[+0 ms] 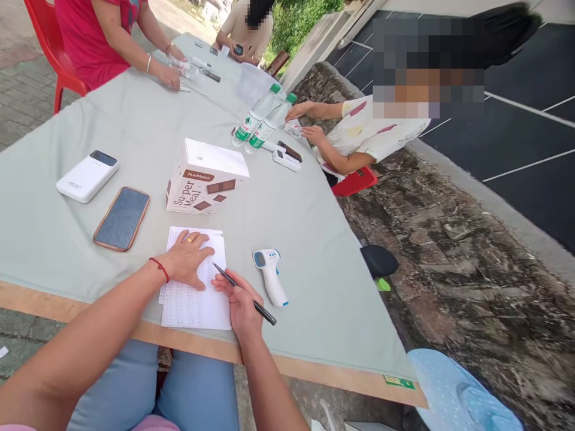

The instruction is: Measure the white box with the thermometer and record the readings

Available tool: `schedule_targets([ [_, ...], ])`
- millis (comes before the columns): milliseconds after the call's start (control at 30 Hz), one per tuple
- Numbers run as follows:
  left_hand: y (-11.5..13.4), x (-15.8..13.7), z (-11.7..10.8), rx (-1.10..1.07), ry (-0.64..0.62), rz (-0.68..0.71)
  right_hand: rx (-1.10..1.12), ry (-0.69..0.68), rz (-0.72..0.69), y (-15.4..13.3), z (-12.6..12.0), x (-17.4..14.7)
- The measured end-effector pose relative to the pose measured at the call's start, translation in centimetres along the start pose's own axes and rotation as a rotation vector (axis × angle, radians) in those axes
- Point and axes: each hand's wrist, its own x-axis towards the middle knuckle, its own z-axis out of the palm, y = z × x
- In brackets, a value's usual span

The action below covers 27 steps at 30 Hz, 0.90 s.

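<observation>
My left hand (189, 260) lies with fingers spread on the upper part of a white sheet of paper (193, 308) covered in rows of small writing. A second sheet edge peeks out beneath it. In my right hand (242, 302) is a black pen (251, 298), its tip pointing up and left over the paper near my left fingers; whether it touches the paper I cannot tell. To the right of that hand lies a white and blue infrared thermometer (271, 277). Beyond the paper stands a white and brown "Super Meal" box (204, 179).
A phone (121, 218) and a white power bank (88, 176) lie at left. Two green-capped water bottles (254, 120) stand past the box, near a translucent basin (254, 82). Three people sit around the table (314, 239). A light blue hat-like item (462, 389) is at lower right.
</observation>
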Motion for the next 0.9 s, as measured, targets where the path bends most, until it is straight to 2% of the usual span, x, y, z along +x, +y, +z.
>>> schedule_targets([
  [167, 0.0, 0.0, 0.0, -0.007, -0.011, -0.007, -0.209, 0.132, -0.113, 0.2, -0.1, 0.1],
  [333, -0.1, 0.0, 0.1, 0.006, 0.012, 0.005, -0.398, 0.065, -0.132, -0.3, 0.3, -0.1],
  [500, -0.1, 0.0, 0.1, 0.022, 0.003, 0.005, -0.488, 0.111, -0.127, -0.5, 1.3, -0.5],
  [900, 0.0, 0.1, 0.0, 0.004, -0.005, 0.002, -0.571, 0.032, -0.176, 0.0, 1.2, -0.7],
])
